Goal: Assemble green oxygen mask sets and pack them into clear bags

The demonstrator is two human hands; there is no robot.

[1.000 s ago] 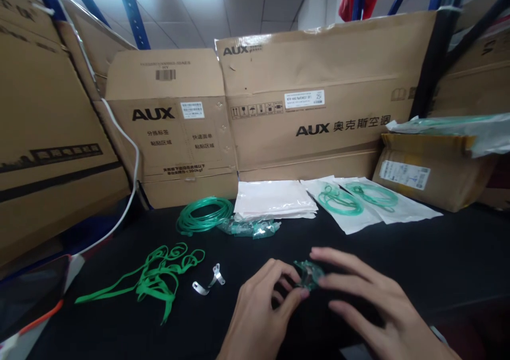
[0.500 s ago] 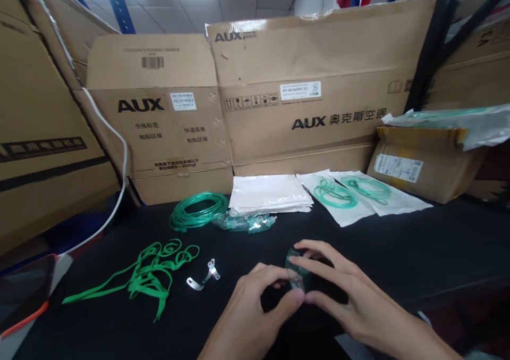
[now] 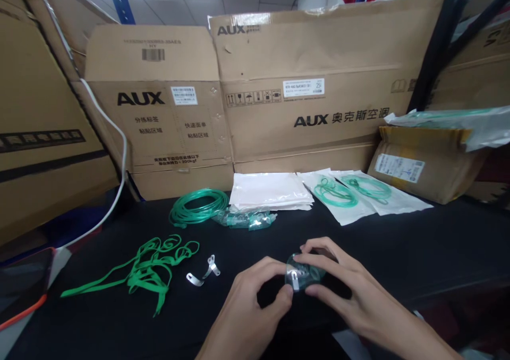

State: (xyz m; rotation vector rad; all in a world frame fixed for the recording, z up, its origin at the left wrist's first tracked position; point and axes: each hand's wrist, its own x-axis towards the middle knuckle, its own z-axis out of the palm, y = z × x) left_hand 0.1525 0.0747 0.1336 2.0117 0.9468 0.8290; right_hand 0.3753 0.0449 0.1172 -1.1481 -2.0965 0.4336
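The plastic mask (image 3: 304, 282) is a small, rounded, cup-like piece, see-through and tinted a smoky green, so that the dark desk (image 3: 139, 338) shows through its wall. Pale glints run along its curves, and its outline darkens to deeper green toward the right end. On its left part, at about 8 o'clock, sits a bright silvery metal strip (image 3: 295, 281) with a slot near its rounded end. Much of the rim is covered by fingers, so its full shape cannot be told.

The mask is between the two hands, near the front of the desk. The left hand (image 3: 257, 299) pinches its 9 o'clock side between thumb and forefinger. The right hand (image 3: 343, 277) is curled around it from 3 o'clock, fingers over the top and thumb against the lower edge; both hands are gripping it.

From the mask, two shiny bent metal pieces (image 3: 209, 267) lie at 9 o'clock, with a tangled, flat green strap (image 3: 148, 275) farther out in the same direction. A coil of glossy green tubing (image 3: 191, 216) rests at 10 o'clock, a stack of white packets (image 3: 269, 190) at 11, and two pouches with green tubing (image 3: 334, 192) at 1.
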